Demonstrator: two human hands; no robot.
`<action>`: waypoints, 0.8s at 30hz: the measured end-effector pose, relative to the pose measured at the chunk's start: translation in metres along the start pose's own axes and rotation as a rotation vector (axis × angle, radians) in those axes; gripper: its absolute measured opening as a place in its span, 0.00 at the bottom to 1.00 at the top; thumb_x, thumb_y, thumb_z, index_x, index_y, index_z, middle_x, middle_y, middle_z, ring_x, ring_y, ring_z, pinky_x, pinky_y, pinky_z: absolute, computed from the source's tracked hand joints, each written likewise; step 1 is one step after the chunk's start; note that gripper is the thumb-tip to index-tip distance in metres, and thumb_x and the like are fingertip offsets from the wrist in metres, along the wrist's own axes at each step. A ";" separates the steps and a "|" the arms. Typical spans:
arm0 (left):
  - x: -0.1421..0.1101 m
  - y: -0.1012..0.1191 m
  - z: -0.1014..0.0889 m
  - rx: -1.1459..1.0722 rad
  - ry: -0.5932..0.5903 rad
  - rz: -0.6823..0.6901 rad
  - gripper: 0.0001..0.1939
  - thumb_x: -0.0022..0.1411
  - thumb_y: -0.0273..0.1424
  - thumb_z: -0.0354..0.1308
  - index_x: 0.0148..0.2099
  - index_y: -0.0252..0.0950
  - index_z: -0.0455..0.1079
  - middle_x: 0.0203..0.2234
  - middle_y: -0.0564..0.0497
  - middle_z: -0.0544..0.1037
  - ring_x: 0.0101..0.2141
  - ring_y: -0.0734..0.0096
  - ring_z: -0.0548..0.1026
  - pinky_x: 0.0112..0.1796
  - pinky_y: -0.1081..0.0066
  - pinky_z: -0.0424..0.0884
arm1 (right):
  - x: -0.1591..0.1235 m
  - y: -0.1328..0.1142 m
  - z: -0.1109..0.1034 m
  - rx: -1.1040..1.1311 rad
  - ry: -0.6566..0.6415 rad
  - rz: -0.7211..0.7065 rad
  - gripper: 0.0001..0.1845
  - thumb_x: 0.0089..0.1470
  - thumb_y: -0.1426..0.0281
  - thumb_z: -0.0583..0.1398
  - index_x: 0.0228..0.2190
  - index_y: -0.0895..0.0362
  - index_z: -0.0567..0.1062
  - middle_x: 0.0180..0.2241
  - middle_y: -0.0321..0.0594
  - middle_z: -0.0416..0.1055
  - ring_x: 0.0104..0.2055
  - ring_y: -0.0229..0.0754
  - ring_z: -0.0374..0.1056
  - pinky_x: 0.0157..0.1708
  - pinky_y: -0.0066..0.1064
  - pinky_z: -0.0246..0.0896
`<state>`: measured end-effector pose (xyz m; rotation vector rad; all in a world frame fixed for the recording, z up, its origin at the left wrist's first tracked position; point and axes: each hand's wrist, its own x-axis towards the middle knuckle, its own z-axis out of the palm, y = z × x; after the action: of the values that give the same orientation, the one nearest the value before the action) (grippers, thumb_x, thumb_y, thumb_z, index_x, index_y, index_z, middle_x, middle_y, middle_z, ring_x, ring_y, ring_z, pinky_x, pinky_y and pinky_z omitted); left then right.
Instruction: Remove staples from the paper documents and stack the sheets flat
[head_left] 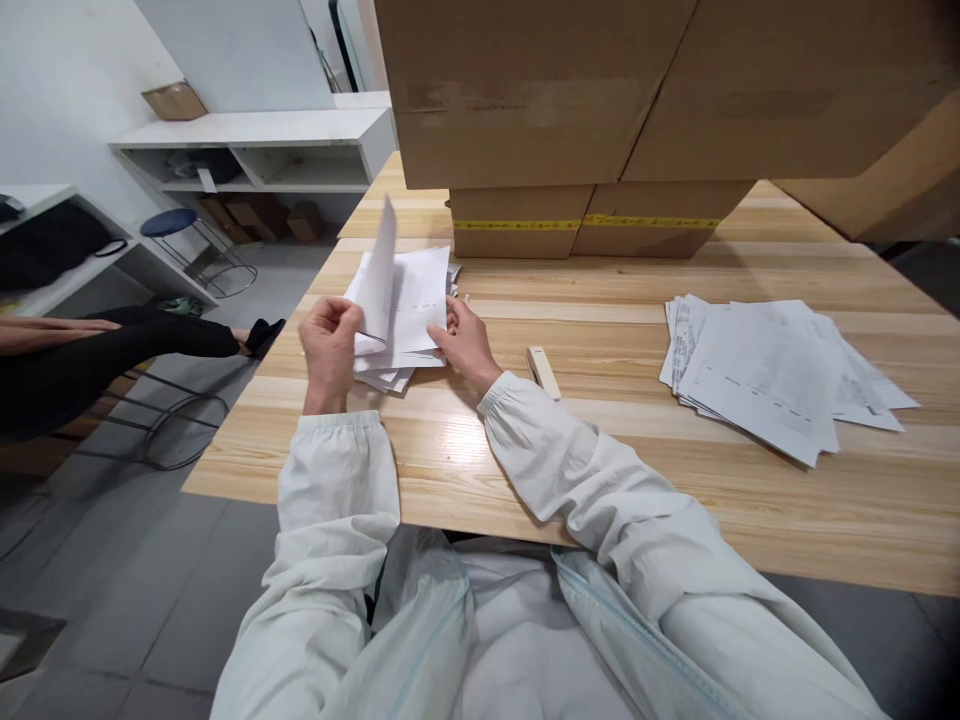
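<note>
My left hand (330, 348) pinches the lower left corner of a white paper sheet (381, 270), which stands up and bends over the papers beneath it. With thumb and fingers closed, my right hand (466, 342) grips the right edge of a printed sheet (421, 290). Under both lies a loose pile of papers (390, 381), partly hidden by the upper sheets. On the table just right of my right hand lies a cream-coloured stapler (542, 373). Farther right is a spread pile of printed papers (765, 370), touched by neither hand.
Large cardboard boxes (525, 90) are stacked at the back of the wooden table (465, 490). To the left, a person's legs in black (150, 357) extend near the table edge. A blue-topped stool (169, 222) and white shelves (300, 125) stand behind.
</note>
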<state>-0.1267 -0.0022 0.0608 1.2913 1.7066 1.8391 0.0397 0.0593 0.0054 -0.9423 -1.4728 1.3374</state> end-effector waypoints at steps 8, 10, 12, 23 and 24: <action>-0.058 0.073 -0.025 0.389 -0.104 0.532 0.02 0.60 0.27 0.59 0.33 0.38 0.68 0.26 0.55 0.73 0.29 0.73 0.71 0.33 0.68 0.67 | -0.018 -0.049 -0.008 -0.122 0.027 -0.055 0.31 0.61 0.53 0.56 0.59 0.59 0.67 0.53 0.53 0.70 0.54 0.52 0.66 0.55 0.46 0.64; -0.080 0.082 -0.016 0.454 -0.299 0.691 0.05 0.61 0.25 0.57 0.33 0.40 0.67 0.25 0.54 0.73 0.27 0.72 0.71 0.32 0.68 0.67 | -0.035 -0.068 -0.023 0.177 -0.214 0.142 0.39 0.59 0.42 0.51 0.58 0.59 0.68 0.49 0.53 0.74 0.47 0.50 0.72 0.45 0.42 0.71; -0.098 0.084 -0.003 0.482 -0.430 0.857 0.08 0.61 0.22 0.54 0.33 0.40 0.65 0.23 0.54 0.73 0.26 0.70 0.70 0.31 0.67 0.66 | -0.060 -0.081 -0.043 0.318 -0.375 0.260 0.45 0.53 0.37 0.53 0.60 0.55 0.67 0.51 0.51 0.74 0.48 0.50 0.73 0.40 0.39 0.73; -0.187 0.077 0.056 0.291 -0.784 0.987 0.07 0.68 0.24 0.48 0.38 0.38 0.65 0.29 0.47 0.75 0.30 0.65 0.73 0.33 0.64 0.69 | -0.152 -0.047 -0.115 0.119 -0.212 0.341 0.25 0.45 0.49 0.67 0.33 0.58 0.81 0.34 0.43 0.80 0.39 0.48 0.76 0.45 0.41 0.70; -0.188 0.079 0.052 0.217 -0.688 0.913 0.03 0.67 0.27 0.53 0.43 0.39 0.66 0.35 0.45 0.77 0.36 0.63 0.75 0.37 0.63 0.71 | -0.158 -0.042 -0.120 0.149 -0.174 0.306 0.25 0.46 0.49 0.67 0.36 0.57 0.81 0.36 0.44 0.81 0.41 0.49 0.76 0.46 0.42 0.70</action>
<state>0.0418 -0.1284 0.0534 2.6969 0.9973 1.2494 0.2032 -0.0592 0.0278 -1.0020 -1.3713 1.7656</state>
